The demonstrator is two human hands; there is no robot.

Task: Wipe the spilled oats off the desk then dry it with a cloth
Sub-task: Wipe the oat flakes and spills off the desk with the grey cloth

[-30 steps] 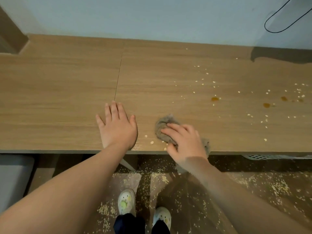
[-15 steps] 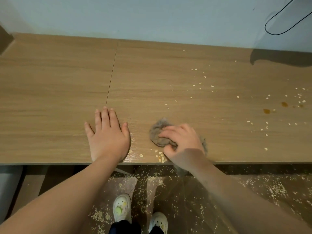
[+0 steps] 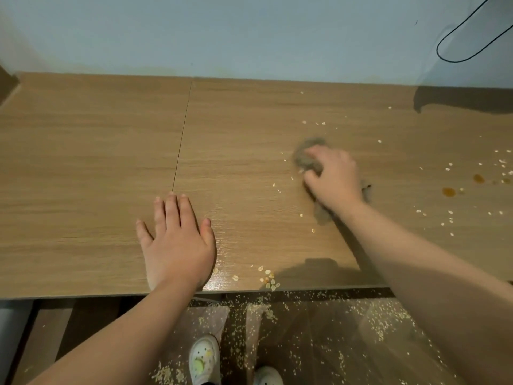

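A wooden desk (image 3: 83, 168) fills the view. My right hand (image 3: 334, 176) grips a crumpled grey cloth (image 3: 305, 155) and presses it onto the desk, right of the middle. Loose oat flakes (image 3: 268, 277) lie in a small cluster near the front edge, and more oat flakes (image 3: 449, 215) are scattered at the right. Two brown liquid drops (image 3: 448, 192) sit at the far right. My left hand (image 3: 177, 243) rests flat on the desk near the front edge, fingers straight.
A seam (image 3: 181, 140) splits the desk top. A blue wall (image 3: 222, 31) stands behind, with a black cable (image 3: 460, 37) at the top right. Below the front edge, many oats (image 3: 383, 320) cover the floor around my white shoes (image 3: 204, 359).
My right hand has carried the cloth away from the front edge, up and to the right. A small cluster of oats stays by the edge. My left hand stays flat.
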